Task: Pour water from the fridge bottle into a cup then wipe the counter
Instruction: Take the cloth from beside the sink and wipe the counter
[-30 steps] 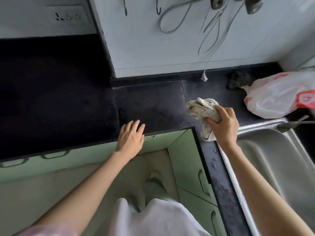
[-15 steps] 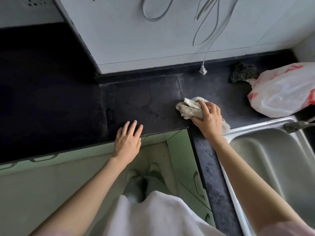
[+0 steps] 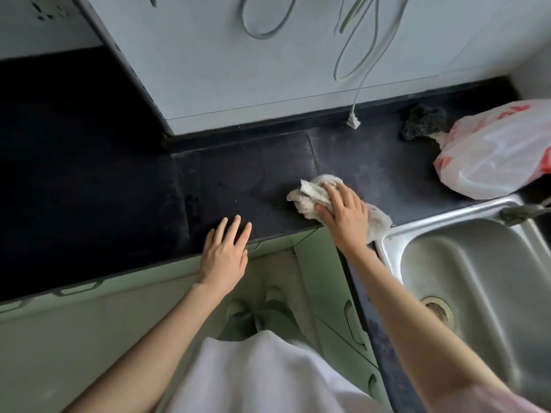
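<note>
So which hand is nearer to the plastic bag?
Right. The right hand presses the cloth left of the bag; the left hand rests farther left.

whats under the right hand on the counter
A crumpled pale rag lies under the right hand, pressed onto the dark counter. Its ends stick out past the fingers and toward the sink. The counter patch beneath the rag is covered.
</note>
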`<state>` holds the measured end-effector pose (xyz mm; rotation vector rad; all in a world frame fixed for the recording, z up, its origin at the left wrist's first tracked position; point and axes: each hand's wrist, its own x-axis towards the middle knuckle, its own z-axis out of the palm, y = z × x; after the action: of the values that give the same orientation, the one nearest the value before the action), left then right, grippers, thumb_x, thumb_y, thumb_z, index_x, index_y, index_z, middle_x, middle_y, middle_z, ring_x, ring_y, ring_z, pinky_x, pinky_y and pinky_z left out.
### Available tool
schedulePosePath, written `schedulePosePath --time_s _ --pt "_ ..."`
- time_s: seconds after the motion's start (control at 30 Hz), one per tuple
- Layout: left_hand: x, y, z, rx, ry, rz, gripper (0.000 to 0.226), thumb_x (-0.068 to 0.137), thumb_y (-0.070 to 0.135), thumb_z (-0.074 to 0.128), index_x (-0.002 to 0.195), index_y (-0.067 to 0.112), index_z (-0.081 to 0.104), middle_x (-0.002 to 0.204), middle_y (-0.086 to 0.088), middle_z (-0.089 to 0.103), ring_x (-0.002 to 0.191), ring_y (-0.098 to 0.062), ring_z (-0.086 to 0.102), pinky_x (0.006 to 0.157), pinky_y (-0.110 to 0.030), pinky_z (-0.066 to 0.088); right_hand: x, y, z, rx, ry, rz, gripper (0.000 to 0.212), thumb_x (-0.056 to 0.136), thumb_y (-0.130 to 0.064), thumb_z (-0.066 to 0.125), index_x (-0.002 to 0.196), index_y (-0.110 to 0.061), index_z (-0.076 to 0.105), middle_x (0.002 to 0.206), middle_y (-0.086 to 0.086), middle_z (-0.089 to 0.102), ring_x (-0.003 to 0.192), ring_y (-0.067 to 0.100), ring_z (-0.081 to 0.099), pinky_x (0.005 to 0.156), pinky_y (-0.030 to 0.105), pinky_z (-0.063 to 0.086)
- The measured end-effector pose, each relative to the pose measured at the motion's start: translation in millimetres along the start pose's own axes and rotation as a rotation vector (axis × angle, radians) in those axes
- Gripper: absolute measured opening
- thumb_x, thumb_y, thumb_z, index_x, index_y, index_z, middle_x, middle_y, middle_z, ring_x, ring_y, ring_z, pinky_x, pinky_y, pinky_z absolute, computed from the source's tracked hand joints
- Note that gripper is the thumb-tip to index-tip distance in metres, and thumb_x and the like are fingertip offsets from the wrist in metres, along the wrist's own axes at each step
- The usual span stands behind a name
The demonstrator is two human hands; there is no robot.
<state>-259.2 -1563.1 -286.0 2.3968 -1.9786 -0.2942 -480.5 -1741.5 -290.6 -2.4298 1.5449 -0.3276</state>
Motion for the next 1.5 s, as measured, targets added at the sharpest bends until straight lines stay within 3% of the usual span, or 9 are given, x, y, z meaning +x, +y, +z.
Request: schedulePosePath --time_s 0.17,0.3,0.43,0.57,0.7,0.83,0.97,1.23,1.5 --pt "-1 1 1 -0.002 0.004 -0.014 0.062 0.081 0.019 0.069 0.139 0.013 0.048 0.145 -0.015 0.044 0.13 -0.039 0.043 0.098 -0.055 0.043 66 -13 9 0.058 -0.028 -0.053 0.054 0.092 -0.056 0.044 0.138 -0.027 0.046 0.141 0.005 0.048 0.129 0.028 0.044 0.104 0.04 0.034" --pt "-2 2 1 -0.012 0.003 -0.02 0.063 0.081 0.02 0.069 0.139 0.014 0.047 0.146 -0.014 0.043 0.132 -0.038 0.041 0.1 -0.055 0.042 24 -21 16 0.05 0.041 -0.105 0.052 0.09 -0.054 0.05 0.134 -0.026 0.051 0.136 0.005 0.053 0.122 0.027 0.05 0.097 0.04 0.039" --pt "-3 3 2 -0.027 0.023 -0.031 0.064 0.078 0.019 0.071 0.138 0.014 0.049 0.146 -0.013 0.044 0.132 -0.038 0.041 0.101 -0.055 0.041 -6 -37 21 0.065 0.006 -0.11 0.05 0.091 -0.052 0.046 0.134 -0.027 0.052 0.137 0.007 0.052 0.123 0.028 0.049 0.097 0.04 0.038" --pt "-2 4 4 -0.033 0.053 -0.031 0.064 0.078 0.019 0.071 0.138 0.014 0.049 0.146 -0.013 0.044 0.132 -0.037 0.042 0.101 -0.055 0.042 60 -48 19 0.067 -0.06 -0.146 0.051 0.093 -0.05 0.039 0.137 -0.026 0.049 0.14 0.009 0.049 0.127 0.031 0.045 0.101 0.042 0.035" --pt "-3 3 6 -0.032 0.08 -0.024 0.064 0.079 0.018 0.07 0.139 0.015 0.048 0.147 -0.013 0.043 0.133 -0.037 0.04 0.102 -0.054 0.04 120 -55 28 0.095 -0.103 -0.168 0.049 0.093 -0.049 0.05 0.137 -0.027 0.048 0.143 0.007 0.046 0.13 0.03 0.042 0.103 0.042 0.032" --pt "-4 2 6 -0.045 0.068 -0.029 0.063 0.08 0.019 0.068 0.14 0.015 0.047 0.148 -0.012 0.042 0.134 -0.037 0.038 0.104 -0.054 0.038 71 -49 26 0.108 -0.051 -0.22 0.049 0.09 -0.05 0.053 0.133 -0.026 0.052 0.135 0.006 0.053 0.121 0.028 0.049 0.096 0.042 0.04" --pt "-3 2 5 -0.049 0.06 -0.027 0.064 0.079 0.019 0.069 0.139 0.015 0.048 0.147 -0.012 0.043 0.133 -0.036 0.039 0.104 -0.053 0.039 3 -52 22 0.12 -0.069 -0.216 0.048 0.089 -0.052 0.048 0.132 -0.032 0.053 0.135 0.001 0.053 0.123 0.022 0.046 0.097 0.036 0.035" --pt "-4 6 4 -0.049 0.065 -0.053 0.063 0.081 0.019 0.067 0.14 0.016 0.047 0.148 -0.011 0.042 0.134 -0.035 0.039 0.105 -0.053 0.037 126 -72 34 0.095 -0.095 -0.236 0.054 0.09 -0.056 0.041 0.136 -0.029 0.049 0.139 0.005 0.05 0.127 0.028 0.045 0.101 0.04 0.032" --pt "-3 6 2 -0.091 0.013 -0.072 0.062 0.08 0.02 0.068 0.139 0.015 0.048 0.146 -0.011 0.044 0.134 -0.036 0.039 0.106 -0.054 0.037 15 -68 28 0.123 -0.068 -0.28 0.046 0.09 -0.052 0.049 0.131 -0.031 0.054 0.133 0.002 0.054 0.121 0.024 0.048 0.093 0.038 0.037"
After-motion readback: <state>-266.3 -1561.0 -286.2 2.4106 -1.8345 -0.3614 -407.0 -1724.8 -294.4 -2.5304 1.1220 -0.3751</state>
